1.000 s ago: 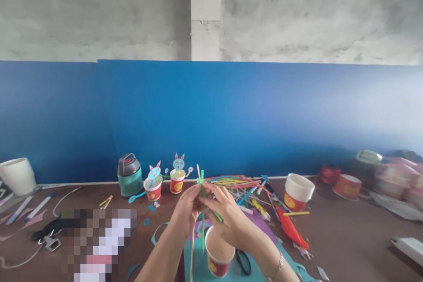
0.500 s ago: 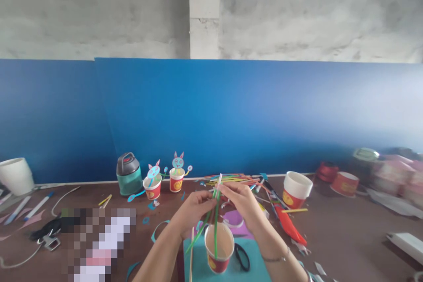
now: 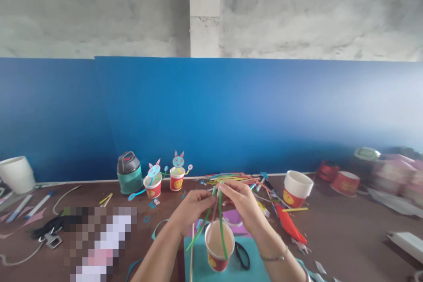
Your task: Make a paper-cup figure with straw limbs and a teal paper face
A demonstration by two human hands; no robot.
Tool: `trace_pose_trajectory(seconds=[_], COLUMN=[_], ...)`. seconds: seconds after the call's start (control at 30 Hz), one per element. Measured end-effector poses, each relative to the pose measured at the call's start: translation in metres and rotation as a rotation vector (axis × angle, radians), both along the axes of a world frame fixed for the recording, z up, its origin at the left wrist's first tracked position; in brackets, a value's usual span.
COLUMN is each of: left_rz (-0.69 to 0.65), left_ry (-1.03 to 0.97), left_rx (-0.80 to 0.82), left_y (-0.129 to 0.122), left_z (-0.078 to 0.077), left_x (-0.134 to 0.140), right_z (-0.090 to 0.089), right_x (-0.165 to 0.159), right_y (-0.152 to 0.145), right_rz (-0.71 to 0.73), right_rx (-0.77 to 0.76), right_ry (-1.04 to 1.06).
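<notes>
Now, L hand [image 3: 194, 208] & R hand [image 3: 238, 198] pinch green straws [image 3: 221, 229] nr top ends, lower ctr of frame, by paper cup [image 3: 218, 264]; prob. light, bendy, slick, so best gripped up top.

One held straw [image 3: 200, 228] hangs left of the near cup [image 3: 217, 264]. Behind are the straw pile [image 3: 228, 180] and, farther left, the flask [image 3: 129, 181].
</notes>
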State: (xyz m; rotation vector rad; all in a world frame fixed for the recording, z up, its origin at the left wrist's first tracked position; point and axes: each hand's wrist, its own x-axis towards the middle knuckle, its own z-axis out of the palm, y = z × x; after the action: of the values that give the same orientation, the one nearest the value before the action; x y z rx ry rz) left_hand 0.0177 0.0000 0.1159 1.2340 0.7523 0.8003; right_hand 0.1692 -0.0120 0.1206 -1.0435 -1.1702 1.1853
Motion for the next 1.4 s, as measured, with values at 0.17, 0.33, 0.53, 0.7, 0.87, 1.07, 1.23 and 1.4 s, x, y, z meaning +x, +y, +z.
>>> trace_pose_trajectory(seconds=[0.17, 0.33, 0.53, 0.7, 0.87, 1.07, 1.23, 1.4], left_rz=[0.06, 0.038, 0.047, 0.062, 0.029, -0.051, -0.034, -0.011], left_ry=[-0.14, -0.131, -0.088, -0.026, -0.052, 0.043, -0.045, 0.044], left_rx=[-0.019, 0.007, 0.05, 0.111, 0.107, 0.083, 0.13, 0.178], left_y=[-0.006, -0.003, 0.0, -0.003, -0.003, 0.0, -0.003, -0.008], left_z=[0.005, 0.003, 0.0, 0.002, 0.0, -0.005, -0.002, 0.0], left_x=[0.006, 0.003, 0.0, 0.004, 0.004, 0.0, 0.008, 0.01], right_z=[-0.008, -0.006, 0.0, -0.001, -0.001, -0.001, -0.003, -0.005], right_x=[-0.007, -0.007, -0.006, -0.004, -0.003, -0.004, -0.004, -0.004], right_y=[0.002, 0.002, -0.001, -0.001, 0.0, -0.001, -0.001, 0.003], right_rz=[-0.075, -0.045, 0.051, 0.014, -0.058, -0.126, -0.135, -0.161], right_rx=[0.073, 0.09, 0.045, 0.052, 0.118, 0.129, 0.078, 0.066], right_ry=[-0.033, -0.045, -0.053, -0.107, -0.124, -0.076, -0.044, -0.011])
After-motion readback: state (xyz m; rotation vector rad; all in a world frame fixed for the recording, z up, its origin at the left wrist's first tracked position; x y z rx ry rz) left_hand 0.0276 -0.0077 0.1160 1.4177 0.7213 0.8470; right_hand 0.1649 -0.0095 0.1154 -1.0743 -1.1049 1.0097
